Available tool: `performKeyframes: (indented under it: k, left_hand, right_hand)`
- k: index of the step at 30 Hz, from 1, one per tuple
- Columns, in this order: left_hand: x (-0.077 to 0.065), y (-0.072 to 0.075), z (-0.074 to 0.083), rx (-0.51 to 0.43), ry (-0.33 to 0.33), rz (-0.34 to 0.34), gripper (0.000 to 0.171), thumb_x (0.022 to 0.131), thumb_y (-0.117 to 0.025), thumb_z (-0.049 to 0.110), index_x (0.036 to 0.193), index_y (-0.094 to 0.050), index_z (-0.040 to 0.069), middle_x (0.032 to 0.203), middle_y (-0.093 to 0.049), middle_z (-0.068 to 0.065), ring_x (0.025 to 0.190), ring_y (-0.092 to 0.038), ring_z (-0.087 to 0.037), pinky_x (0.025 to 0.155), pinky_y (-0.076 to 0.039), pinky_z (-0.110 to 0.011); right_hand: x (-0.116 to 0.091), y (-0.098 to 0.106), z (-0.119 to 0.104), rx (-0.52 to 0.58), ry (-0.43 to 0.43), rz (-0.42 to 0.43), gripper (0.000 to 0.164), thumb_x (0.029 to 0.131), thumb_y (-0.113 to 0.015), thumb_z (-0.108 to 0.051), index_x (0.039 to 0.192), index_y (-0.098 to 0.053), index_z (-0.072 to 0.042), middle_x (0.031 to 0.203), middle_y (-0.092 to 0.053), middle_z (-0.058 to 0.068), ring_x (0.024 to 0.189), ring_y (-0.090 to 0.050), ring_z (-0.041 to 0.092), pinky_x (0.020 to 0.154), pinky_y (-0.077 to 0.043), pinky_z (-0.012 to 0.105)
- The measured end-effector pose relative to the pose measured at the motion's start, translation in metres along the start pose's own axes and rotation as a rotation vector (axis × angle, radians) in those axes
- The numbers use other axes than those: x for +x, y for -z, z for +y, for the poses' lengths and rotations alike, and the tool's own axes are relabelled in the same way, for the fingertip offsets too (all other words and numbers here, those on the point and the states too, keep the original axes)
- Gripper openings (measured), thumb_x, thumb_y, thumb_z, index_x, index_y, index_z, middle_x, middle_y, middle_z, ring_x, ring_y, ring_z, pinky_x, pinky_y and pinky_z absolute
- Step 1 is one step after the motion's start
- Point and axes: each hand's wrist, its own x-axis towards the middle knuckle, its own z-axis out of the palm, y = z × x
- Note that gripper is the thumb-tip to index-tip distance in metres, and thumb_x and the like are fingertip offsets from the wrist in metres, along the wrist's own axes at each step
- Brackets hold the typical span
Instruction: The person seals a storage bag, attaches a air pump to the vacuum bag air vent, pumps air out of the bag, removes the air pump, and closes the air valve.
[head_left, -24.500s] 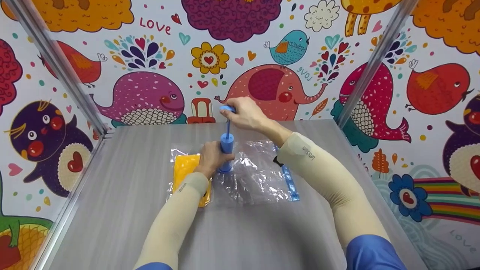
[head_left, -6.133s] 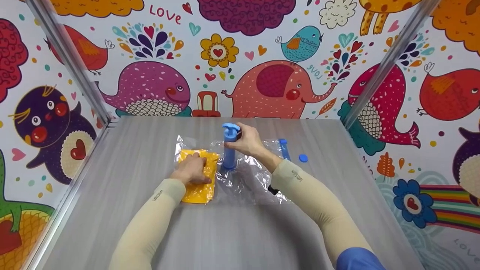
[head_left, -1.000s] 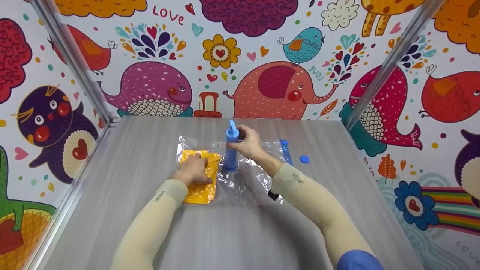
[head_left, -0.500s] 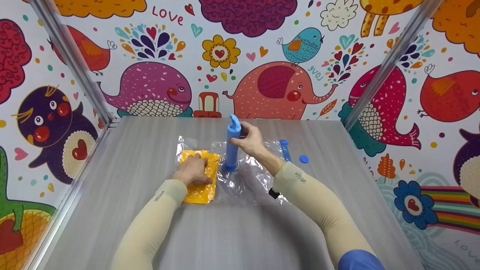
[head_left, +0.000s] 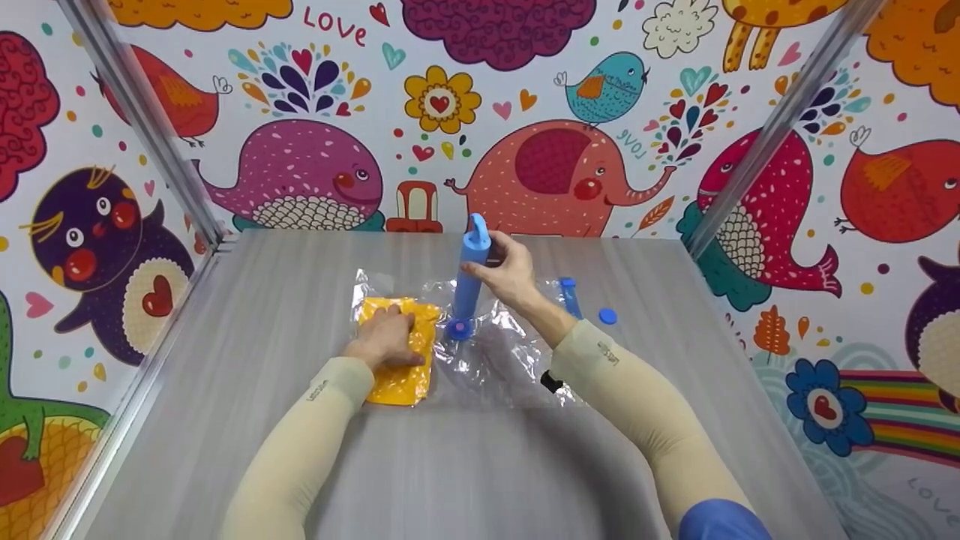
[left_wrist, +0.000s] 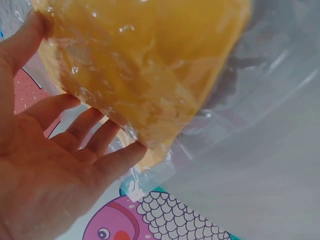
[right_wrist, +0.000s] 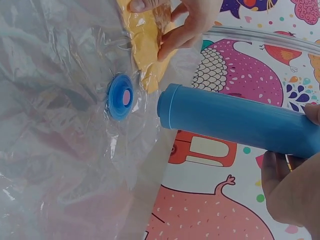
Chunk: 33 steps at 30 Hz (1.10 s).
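Observation:
My right hand grips the barrel of a blue hand pump, its handle at the top. In the right wrist view a gap shows between the pump's lower end and the round blue valve, which has a pink centre. The valve is set in a clear plastic vacuum bag lying flat on the table. My left hand rests with spread fingers on the bag's left part, over a folded yellow item, possibly cloth. In the left wrist view its fingertips touch the plastic.
A round blue cap lies on the grey table, right of the bag. A blue strip runs along the bag's right edge. Something small and black shows beside the right sleeve. Printed walls enclose the table behind and at the sides.
The pump has risen off the valve, leaving it uncovered, after its handle turned. Much earlier my left hand held the barrel while my right held the raised handle. The left hand now stays put.

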Motion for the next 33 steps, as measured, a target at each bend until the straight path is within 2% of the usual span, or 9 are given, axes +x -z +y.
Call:
performKeyframes:
  k: [5, 8, 15, 21, 24, 29, 33]
  left_hand:
    - [0.0, -0.001, -0.001, 0.011, -0.011, 0.003, 0.084, 0.09, -0.094, 0.043, 0.158, -0.062, 0.006, 0.154, -0.057, -0.027, 0.144, -0.055, -0.048, 0.123, -0.051, -0.068]
    - [0.0, -0.001, -0.001, 0.012, -0.013, -0.002, 0.085, 0.091, -0.093, 0.043, 0.16, -0.06, 0.005, 0.157, -0.056, -0.028, 0.147, -0.054, -0.05, 0.126, -0.048, -0.068]
    - [0.0, 0.001, 0.001, 0.022, -0.018, 0.006, 0.085, 0.09, -0.093, 0.043, 0.158, -0.06, 0.004, 0.153, -0.058, -0.026, 0.144, -0.054, -0.046, 0.126, -0.049, -0.063]
    - [-0.001, 0.001, 0.001, -0.052, 0.021, -0.017, 0.09, 0.092, -0.092, 0.038, 0.165, -0.052, 0.003, 0.171, -0.045, -0.03, 0.16, -0.043, -0.051, 0.136, -0.036, -0.068]
    - [-0.001, 0.001, 0.001, -0.069, 0.027, -0.017, 0.094, 0.092, -0.093, 0.038, 0.167, -0.048, 0.003, 0.172, -0.043, -0.03, 0.162, -0.042, -0.051, 0.137, -0.035, -0.068]
    - [-0.001, 0.001, 0.002, -0.062, 0.026, -0.016, 0.095, 0.092, -0.093, 0.038, 0.167, -0.047, 0.003, 0.167, -0.047, -0.029, 0.157, -0.046, -0.05, 0.135, -0.039, -0.066]
    - [-0.001, 0.002, 0.002, -0.063, 0.025, -0.016, 0.095, 0.093, -0.093, 0.038, 0.168, -0.046, 0.003, 0.167, -0.047, -0.029, 0.158, -0.044, -0.05, 0.135, -0.038, -0.067]
  right_hand:
    - [0.0, 0.005, 0.001, 0.001, 0.014, 0.018, 0.058, 0.091, -0.09, -0.008, 0.144, -0.069, 0.001, 0.138, -0.078, 0.026, 0.129, -0.077, 0.043, 0.114, -0.064, 0.053]
    - [0.001, 0.009, 0.0, -0.01, 0.016, 0.03, 0.057, 0.091, -0.091, -0.011, 0.143, -0.069, 0.0, 0.138, -0.079, 0.024, 0.13, -0.077, 0.042, 0.115, -0.063, 0.055]
    - [0.006, 0.025, -0.001, 0.02, 0.037, 0.066, 0.056, 0.091, -0.091, -0.01, 0.142, -0.07, 0.001, 0.132, -0.08, 0.026, 0.126, -0.078, 0.041, 0.113, -0.064, 0.056]
    - [0.008, 0.036, 0.0, 0.057, 0.031, 0.11, 0.054, 0.091, -0.091, -0.009, 0.14, -0.071, 0.0, 0.131, -0.08, 0.025, 0.125, -0.078, 0.039, 0.113, -0.064, 0.056]
    - [0.01, 0.041, 0.003, 0.071, 0.043, 0.134, 0.053, 0.089, -0.091, -0.007, 0.138, -0.072, 0.001, 0.128, -0.081, 0.026, 0.12, -0.08, 0.035, 0.11, -0.066, 0.053]
    - [0.011, 0.048, 0.006, 0.07, 0.053, 0.178, 0.051, 0.086, -0.091, -0.005, 0.134, -0.074, 0.002, 0.121, -0.083, 0.026, 0.107, -0.079, 0.023, 0.101, -0.068, 0.041]
    - [0.01, 0.054, 0.007, 0.064, 0.052, 0.205, 0.051, 0.086, -0.091, -0.004, 0.133, -0.074, 0.002, 0.12, -0.082, 0.026, 0.104, -0.078, 0.018, 0.098, -0.068, 0.034]
